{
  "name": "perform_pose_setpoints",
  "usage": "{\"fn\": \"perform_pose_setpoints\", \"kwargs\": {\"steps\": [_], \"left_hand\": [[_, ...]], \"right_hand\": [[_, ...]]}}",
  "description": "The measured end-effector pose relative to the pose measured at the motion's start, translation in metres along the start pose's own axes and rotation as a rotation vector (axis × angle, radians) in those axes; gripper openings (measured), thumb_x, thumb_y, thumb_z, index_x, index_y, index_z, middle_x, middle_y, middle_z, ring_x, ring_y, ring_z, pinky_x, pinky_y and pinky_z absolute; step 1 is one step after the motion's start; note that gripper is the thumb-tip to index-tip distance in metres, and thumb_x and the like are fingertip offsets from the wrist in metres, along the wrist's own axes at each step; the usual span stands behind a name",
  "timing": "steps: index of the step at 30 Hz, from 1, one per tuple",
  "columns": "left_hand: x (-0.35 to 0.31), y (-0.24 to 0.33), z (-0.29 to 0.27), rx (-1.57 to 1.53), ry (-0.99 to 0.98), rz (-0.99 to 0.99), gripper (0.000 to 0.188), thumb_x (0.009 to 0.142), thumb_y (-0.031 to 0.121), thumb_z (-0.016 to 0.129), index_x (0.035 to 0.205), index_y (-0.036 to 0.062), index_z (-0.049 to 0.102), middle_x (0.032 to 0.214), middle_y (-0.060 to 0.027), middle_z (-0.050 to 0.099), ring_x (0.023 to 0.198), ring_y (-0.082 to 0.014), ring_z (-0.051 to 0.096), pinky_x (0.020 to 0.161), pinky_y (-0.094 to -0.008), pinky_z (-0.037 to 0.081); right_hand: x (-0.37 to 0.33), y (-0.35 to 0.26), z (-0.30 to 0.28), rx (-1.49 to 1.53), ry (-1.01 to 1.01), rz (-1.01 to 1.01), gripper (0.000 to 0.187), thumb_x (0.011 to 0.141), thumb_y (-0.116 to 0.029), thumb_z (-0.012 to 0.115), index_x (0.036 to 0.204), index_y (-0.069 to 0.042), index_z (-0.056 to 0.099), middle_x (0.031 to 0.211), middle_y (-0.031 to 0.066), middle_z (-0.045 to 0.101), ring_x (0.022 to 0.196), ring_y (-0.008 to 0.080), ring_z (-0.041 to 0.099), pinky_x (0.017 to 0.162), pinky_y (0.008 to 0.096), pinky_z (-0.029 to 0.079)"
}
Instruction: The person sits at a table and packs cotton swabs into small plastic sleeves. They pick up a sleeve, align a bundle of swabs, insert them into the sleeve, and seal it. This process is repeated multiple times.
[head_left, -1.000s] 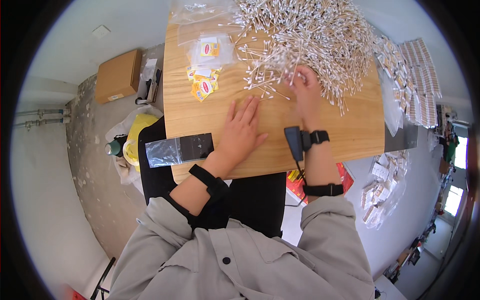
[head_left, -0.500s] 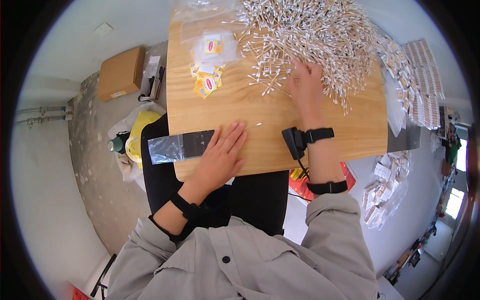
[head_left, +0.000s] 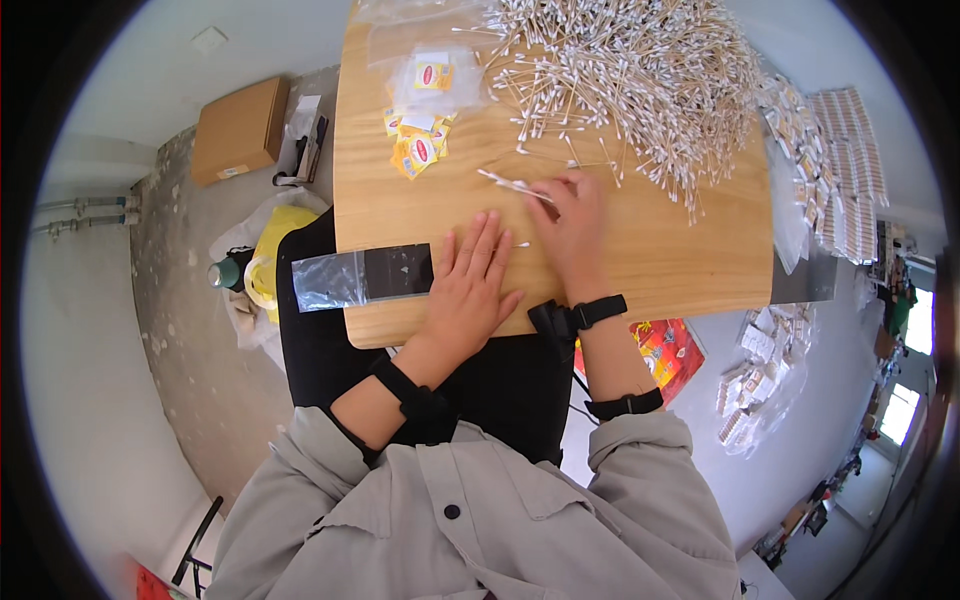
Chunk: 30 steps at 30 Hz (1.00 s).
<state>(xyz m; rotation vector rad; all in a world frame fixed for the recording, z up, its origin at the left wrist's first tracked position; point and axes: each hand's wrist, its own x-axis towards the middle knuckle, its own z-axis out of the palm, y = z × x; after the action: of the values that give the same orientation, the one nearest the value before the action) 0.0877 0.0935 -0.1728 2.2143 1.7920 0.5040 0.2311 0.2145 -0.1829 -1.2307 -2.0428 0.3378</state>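
Note:
My left hand [head_left: 466,295] lies flat on the wooden table [head_left: 660,255], fingers stretched out. One cotton swab tip [head_left: 522,244] shows just right of its fingers; the rest of that swab is hidden. Between thumb and fingers, my right hand [head_left: 572,225] pinches a few cotton swabs [head_left: 508,184], which point left above the tabletop. Beyond it spreads a big loose heap of cotton swabs [head_left: 660,80]. Beside the left hand, a clear plastic bag [head_left: 328,281] lies partly on a dark flat strip [head_left: 400,272] at the table's left edge.
Yellow and white paper labels [head_left: 418,150] lie at the table's left, below clear plastic bags [head_left: 440,85]. Packed swab bundles [head_left: 845,160] are stacked off the right edge, with more packs [head_left: 765,370] lower down. A cardboard box [head_left: 240,130] sits on the floor at left.
My right hand has come from the heap toward me and left, now carrying cotton swabs. My left hand has shifted slightly right and remains flat on the table.

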Motion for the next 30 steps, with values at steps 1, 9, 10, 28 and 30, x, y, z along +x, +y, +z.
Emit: {"fn": "perform_pose_setpoints", "kwargs": {"steps": [1,9,10,28,30], "left_hand": [[-0.002,0.000,-0.001,0.016,-0.007,0.016,0.082,0.083,0.039,0.069,0.147,0.0005,0.034,0.156,-0.0233,0.024,0.147,-0.0359,0.021,0.117,-0.0527,0.019],[-0.025,-0.001,-0.014,-0.034,-0.007,-0.079,0.089,0.080,0.039,0.073,0.148,0.0001,0.031,0.158,-0.0232,0.019,0.147,-0.0359,0.019,0.116,-0.0571,0.016],[-0.024,0.000,-0.014,-0.043,-0.003,-0.085,0.090,0.079,0.039,0.074,0.149,-0.0001,0.030,0.158,-0.0230,0.019,0.147,-0.0360,0.019,0.115,-0.0572,0.016],[-0.011,0.009,-0.008,0.041,-0.044,-0.025,0.095,0.078,0.049,0.070,0.147,-0.0017,0.032,0.158,-0.0153,0.026,0.148,-0.0270,0.021,0.118,-0.0530,0.013],[-0.018,0.009,-0.011,0.044,-0.066,-0.024,0.094,0.078,0.052,0.069,0.147,-0.0012,0.033,0.157,-0.0154,0.027,0.148,-0.0264,0.020,0.118,-0.0528,0.013]], "right_hand": [[-0.004,-0.004,0.002,0.041,-0.025,-0.035,0.016,0.074,-0.009,0.075,0.089,-0.009,0.070,0.099,0.0107,0.057,0.093,0.0295,0.056,0.080,0.0406,0.047],[-0.022,-0.012,-0.003,0.288,0.057,0.367,0.017,0.080,-0.013,0.072,0.095,-0.007,0.068,0.093,0.0120,0.058,0.087,0.0312,0.057,0.075,0.0410,0.047],[-0.019,-0.013,-0.003,0.203,0.035,0.368,0.016,0.080,-0.014,0.072,0.094,-0.006,0.068,0.091,0.0123,0.059,0.087,0.0313,0.058,0.075,0.0408,0.047],[0.002,-0.013,0.002,0.260,-0.218,0.261,0.015,0.077,-0.009,0.075,0.091,-0.007,0.070,0.087,0.0107,0.058,0.077,0.0252,0.062,0.069,0.0349,0.051],[-0.003,-0.017,0.004,0.336,-0.146,0.304,0.015,0.077,-0.010,0.076,0.091,-0.007,0.070,0.091,0.0112,0.057,0.079,0.0258,0.061,0.070,0.0350,0.051]]}}
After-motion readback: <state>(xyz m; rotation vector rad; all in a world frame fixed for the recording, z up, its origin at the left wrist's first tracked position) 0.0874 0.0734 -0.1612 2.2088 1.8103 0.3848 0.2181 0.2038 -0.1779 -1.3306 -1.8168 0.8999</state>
